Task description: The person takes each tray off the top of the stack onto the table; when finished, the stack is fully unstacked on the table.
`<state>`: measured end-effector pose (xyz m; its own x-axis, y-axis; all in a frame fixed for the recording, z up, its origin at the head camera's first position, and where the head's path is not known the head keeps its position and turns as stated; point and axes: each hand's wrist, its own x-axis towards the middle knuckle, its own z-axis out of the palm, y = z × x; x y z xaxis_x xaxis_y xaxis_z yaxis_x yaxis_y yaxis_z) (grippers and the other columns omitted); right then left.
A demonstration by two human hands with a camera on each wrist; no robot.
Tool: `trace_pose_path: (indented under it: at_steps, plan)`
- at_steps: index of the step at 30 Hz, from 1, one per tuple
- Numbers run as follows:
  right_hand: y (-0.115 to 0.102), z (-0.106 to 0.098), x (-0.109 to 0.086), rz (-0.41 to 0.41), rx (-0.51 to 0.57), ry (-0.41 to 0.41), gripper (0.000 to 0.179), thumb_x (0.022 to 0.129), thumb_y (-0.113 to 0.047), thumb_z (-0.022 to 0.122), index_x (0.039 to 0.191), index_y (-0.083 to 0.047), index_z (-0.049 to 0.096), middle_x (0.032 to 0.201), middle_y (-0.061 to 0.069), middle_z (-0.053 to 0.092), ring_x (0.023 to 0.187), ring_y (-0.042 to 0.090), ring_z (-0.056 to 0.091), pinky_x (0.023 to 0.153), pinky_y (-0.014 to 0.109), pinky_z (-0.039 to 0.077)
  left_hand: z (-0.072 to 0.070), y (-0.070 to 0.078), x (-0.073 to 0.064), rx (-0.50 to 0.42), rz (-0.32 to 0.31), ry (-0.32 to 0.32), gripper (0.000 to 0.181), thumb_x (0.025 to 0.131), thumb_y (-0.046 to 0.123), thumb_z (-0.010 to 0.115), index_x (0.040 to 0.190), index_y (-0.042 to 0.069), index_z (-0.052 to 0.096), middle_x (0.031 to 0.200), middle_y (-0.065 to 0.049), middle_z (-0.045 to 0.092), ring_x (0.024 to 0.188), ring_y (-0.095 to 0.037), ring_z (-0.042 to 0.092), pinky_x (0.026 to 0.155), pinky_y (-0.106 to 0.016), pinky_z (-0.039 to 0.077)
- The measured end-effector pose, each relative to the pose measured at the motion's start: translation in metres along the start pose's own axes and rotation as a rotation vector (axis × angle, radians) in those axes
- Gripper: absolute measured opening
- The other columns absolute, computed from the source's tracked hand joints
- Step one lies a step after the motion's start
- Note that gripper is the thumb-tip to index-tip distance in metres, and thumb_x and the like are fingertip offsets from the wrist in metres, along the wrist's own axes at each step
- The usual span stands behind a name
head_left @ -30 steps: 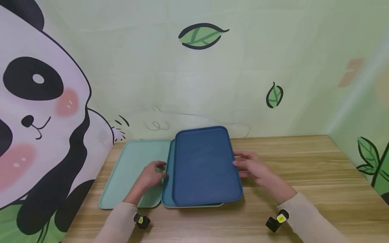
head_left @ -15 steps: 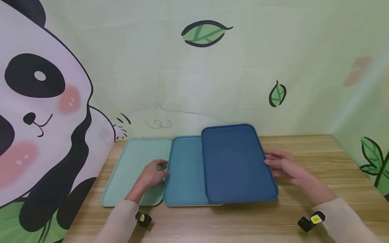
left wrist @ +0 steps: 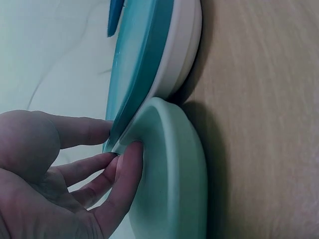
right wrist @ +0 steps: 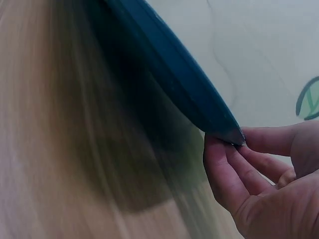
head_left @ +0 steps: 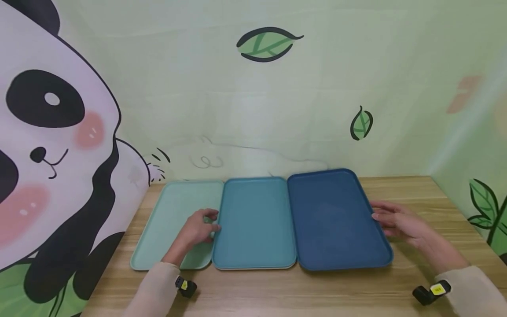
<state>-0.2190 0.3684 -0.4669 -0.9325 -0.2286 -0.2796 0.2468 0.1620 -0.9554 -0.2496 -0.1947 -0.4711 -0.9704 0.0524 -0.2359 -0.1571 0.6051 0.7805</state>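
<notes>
A dark blue tray (head_left: 340, 222) slants slightly on the right, its right edge raised above the table. My right hand (head_left: 404, 223) pinches that edge, thumb on top and fingers beneath, as the right wrist view shows. In the middle lies a teal tray (head_left: 255, 224) on top of a whitish tray (left wrist: 184, 45), of which only the side shows. My left hand (head_left: 198, 226) is over the right side of a mint green tray (head_left: 178, 220). Its thumb touches the teal tray's left rim, and the bent fingers rest loosely where the two trays meet.
The wooden table (head_left: 253, 295) carries all the trays side by side. Behind it stands a wall cloth (head_left: 297, 88) printed with a panda and leaves. Small black devices (head_left: 431, 291) are strapped at both wrists.
My right hand has carried the dark blue tray rightward off the teal tray and lowered it, so the teal tray is now uncovered. My left hand has stayed nearly still.
</notes>
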Motion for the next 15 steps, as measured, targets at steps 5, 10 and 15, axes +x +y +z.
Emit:
trace_pose_path:
  at_steps: [5, 10, 15]
  plan:
    - [0.006, -0.003, 0.002, 0.011, 0.029, -0.011, 0.071, 0.108, -0.013, 0.061, 0.162, 0.012, 0.02, 0.115, -0.013, 0.07, 0.103, 0.01, 0.071, 0.086, 0.037, 0.063, -0.003, 0.0, -0.002, -0.006, 0.006, -0.002, 0.052, 0.097, 0.003, 0.071, 0.146, -0.003, 0.057, 0.136, -0.02, 0.059, 0.1, -0.028, 0.067, 0.075, -0.038, 0.066]
    - [0.012, 0.0, 0.007, 0.023, 0.024, -0.005, 0.071, 0.108, -0.012, 0.061, 0.162, 0.011, 0.022, 0.115, -0.011, 0.069, 0.103, 0.01, 0.07, 0.087, 0.037, 0.063, -0.003, -0.001, -0.002, -0.011, 0.006, 0.0, 0.052, 0.097, 0.004, 0.072, 0.147, -0.002, 0.057, 0.137, -0.02, 0.059, 0.101, -0.027, 0.067, 0.076, -0.038, 0.065]
    - [0.014, 0.001, 0.008, 0.039, -0.054, 0.011, 0.073, 0.109, -0.018, 0.06, 0.164, 0.009, 0.019, 0.125, -0.005, 0.067, 0.104, 0.006, 0.068, 0.087, 0.035, 0.062, -0.003, -0.003, -0.001, -0.024, 0.003, -0.009, 0.052, 0.098, 0.004, 0.071, 0.147, -0.001, 0.056, 0.137, -0.02, 0.058, 0.105, -0.028, 0.066, 0.076, -0.037, 0.065]
